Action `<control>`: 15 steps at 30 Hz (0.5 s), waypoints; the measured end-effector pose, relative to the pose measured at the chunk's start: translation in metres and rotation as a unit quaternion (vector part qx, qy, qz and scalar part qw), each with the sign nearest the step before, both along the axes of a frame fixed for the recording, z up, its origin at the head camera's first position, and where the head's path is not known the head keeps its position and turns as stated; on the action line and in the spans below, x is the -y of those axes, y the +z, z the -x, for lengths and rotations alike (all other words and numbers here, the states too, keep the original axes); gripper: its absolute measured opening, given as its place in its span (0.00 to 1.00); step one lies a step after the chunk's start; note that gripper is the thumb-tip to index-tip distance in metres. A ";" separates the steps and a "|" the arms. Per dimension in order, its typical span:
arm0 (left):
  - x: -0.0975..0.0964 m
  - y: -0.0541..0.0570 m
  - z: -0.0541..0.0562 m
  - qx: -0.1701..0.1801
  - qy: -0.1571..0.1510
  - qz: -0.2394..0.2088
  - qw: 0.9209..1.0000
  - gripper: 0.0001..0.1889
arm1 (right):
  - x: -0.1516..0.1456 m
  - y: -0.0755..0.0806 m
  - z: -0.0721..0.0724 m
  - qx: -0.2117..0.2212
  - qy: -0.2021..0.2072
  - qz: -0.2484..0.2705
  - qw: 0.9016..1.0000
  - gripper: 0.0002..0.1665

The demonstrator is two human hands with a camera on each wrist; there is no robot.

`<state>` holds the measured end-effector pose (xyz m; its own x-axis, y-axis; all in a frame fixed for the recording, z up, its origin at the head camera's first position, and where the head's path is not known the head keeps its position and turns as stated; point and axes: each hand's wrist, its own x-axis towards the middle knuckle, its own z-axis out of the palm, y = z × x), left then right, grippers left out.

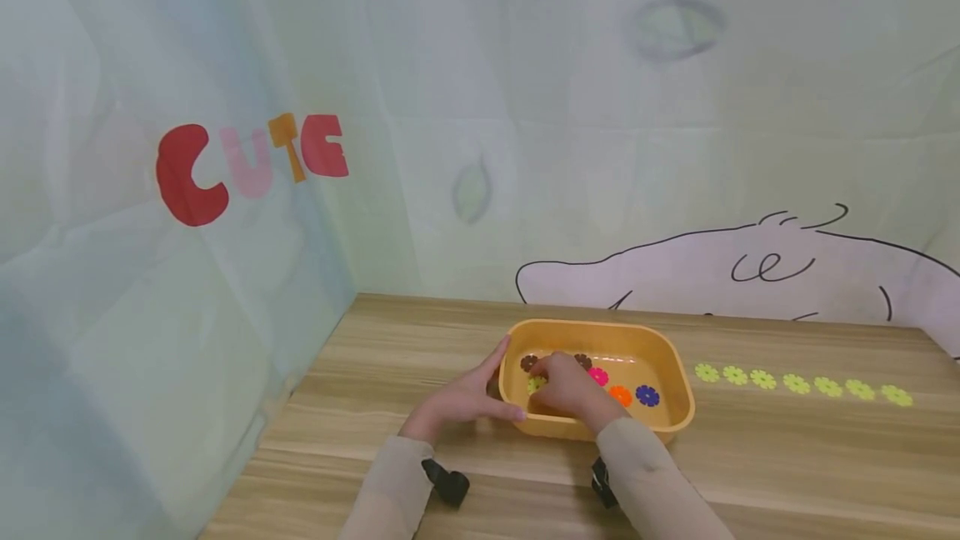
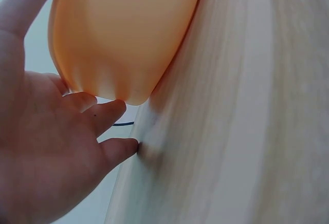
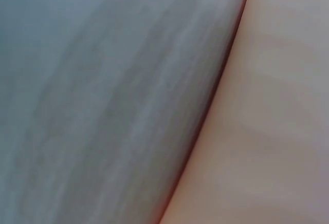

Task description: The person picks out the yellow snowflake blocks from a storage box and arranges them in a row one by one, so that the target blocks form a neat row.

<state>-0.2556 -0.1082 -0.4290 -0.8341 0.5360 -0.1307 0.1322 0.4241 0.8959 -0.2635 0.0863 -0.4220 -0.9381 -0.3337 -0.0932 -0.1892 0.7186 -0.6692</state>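
Observation:
An orange plastic tub [image 1: 585,423] stands on the table with several flower-shaped discs inside. My left hand [image 1: 468,394] spans the tub's left end, thumb at the front rim. In the left wrist view, spread fingers [image 2: 110,113] reach the tub's outer wall [image 2: 128,34], the lowest one apart from it. My right hand [image 1: 566,386] reaches down into the left half, fingers bent beside a yellow-green disc [image 1: 536,384]. Its fingertips are partly hidden, and I cannot tell whether they pinch a disc. Around it lie a brown disc [image 1: 529,363], a pink disc [image 1: 598,377], an orange disc [image 1: 620,396] and a blue disc [image 1: 648,395].
To the tub's right, several yellow-green discs [image 1: 797,383] lie in a row on the wood-grain table [image 1: 787,457]. A pale cloth backdrop [image 1: 480,65] rises behind and at the left, with coloured letters [image 1: 193,177] on it. The right wrist view shows mostly table and tub wall [image 3: 267,121].

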 end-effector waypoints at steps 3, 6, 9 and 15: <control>0.000 0.000 0.000 0.000 0.000 0.000 1.000 0.60 | 0.000 0.002 -0.001 0.001 0.004 0.001 1.000 0.19; 0.000 0.000 0.000 0.000 0.001 0.000 1.000 0.60 | -0.001 0.002 -0.001 0.003 0.005 0.000 1.000 0.20; 0.000 0.001 -0.001 -0.001 0.002 -0.001 1.000 0.60 | -0.001 0.003 -0.001 0.002 0.006 -0.001 1.000 0.18; 0.000 0.000 -0.001 -0.004 -0.001 -0.003 1.000 0.60 | -0.003 0.002 0.001 -0.018 -0.001 0.007 1.000 0.15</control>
<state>-0.2544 -0.1086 -0.4290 -0.8340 0.5384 -0.1205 0.1408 0.4190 0.8970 -0.2641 0.0889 -0.4197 -0.9416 -0.3322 -0.0552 -0.2107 0.7091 -0.6729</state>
